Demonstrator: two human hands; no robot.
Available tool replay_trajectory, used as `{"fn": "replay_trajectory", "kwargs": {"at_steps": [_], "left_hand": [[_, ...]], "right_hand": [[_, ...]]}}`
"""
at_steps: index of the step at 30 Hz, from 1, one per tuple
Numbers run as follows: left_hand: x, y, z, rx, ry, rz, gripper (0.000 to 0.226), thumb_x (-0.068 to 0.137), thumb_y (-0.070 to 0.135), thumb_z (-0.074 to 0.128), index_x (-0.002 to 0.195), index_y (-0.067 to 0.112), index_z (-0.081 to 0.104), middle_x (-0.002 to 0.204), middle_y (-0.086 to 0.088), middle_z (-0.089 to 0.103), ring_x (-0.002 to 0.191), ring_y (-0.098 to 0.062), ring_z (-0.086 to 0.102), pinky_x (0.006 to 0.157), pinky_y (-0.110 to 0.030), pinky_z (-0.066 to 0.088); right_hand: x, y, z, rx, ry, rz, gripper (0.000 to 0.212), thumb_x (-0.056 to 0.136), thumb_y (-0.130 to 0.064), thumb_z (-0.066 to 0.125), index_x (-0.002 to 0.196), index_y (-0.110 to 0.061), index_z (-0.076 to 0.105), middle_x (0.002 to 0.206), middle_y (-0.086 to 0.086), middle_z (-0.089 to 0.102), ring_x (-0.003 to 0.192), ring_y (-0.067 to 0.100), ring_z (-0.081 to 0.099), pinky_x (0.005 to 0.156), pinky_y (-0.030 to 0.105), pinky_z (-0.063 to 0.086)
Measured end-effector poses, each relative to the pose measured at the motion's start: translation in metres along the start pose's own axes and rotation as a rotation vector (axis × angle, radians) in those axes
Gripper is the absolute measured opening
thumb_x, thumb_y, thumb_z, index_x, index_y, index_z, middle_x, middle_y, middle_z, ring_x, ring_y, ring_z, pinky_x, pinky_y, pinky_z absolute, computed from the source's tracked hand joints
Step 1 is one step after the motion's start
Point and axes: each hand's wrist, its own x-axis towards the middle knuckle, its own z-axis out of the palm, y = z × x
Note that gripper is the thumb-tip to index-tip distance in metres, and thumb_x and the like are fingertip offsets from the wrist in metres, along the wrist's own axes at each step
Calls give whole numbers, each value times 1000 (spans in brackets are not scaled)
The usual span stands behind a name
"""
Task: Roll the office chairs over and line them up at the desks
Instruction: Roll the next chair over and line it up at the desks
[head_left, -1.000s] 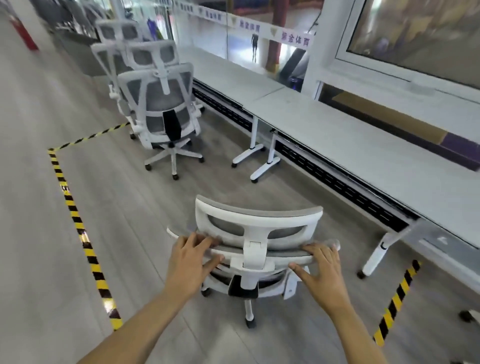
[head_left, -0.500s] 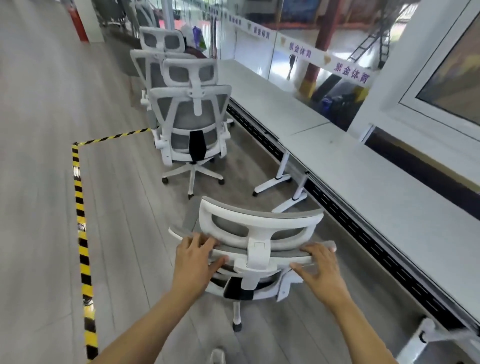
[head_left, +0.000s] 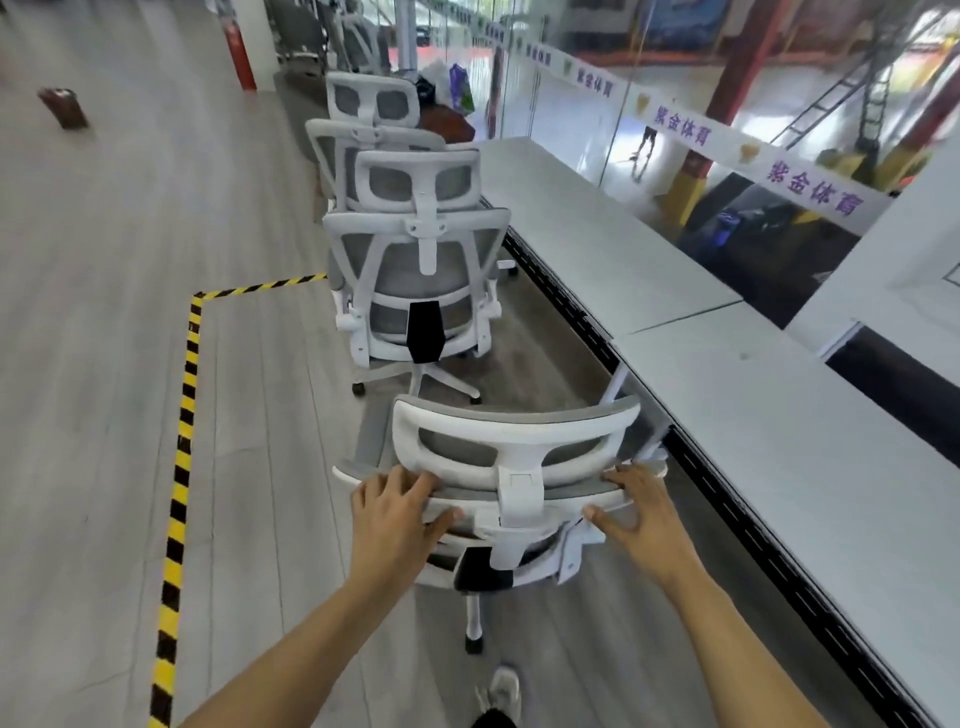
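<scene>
Fingers (head_left: 415, 480) of both hands clasp the backrest top of the pushed chair (head_left: 514, 457), left hand (head_left: 392, 525) and right hand (head_left: 636, 519) evenly placed. Directly ahead stands the parked chair (head_left: 421, 291) (gap small); tabletop (head_left: 769, 415) lies rightward.

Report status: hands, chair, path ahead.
Left hand and right hand both grip the chair backrest top. Desk to its right. Parked chair directly ahead.
</scene>
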Motion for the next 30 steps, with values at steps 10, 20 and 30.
{"fn": "replay_trajectory", "kwargs": {"at_steps": [10,20,30], "left_hand": [[130,-2,25,43,23,-126,32,86,49,71,110,29,66,107,-1,62,95,-31,52,85,-46,46],[170,1,19,146,-11,-46,29,89,24,68,118,23,63,115,-3,65,100,-36,59,86,-50,48],[170,58,-17,-31,-9,382,19,89,26,54,104,18,63,103,1,64,91,-27,55,78,-41,49]], "right_hand": [[169,4,6,-81,-11,-105,53,82,-64,68,125,-34,59,149,-13,44,148,7,22,121,37,23],[211,-5,17,-348,5,-88,70,92,-71,40,144,-25,47,156,-2,40,150,19,23,124,47,18],[124,-68,1,-353,271,131,46,93,-42,56,137,-28,51,141,-5,54,129,22,50,111,41,36]]}}
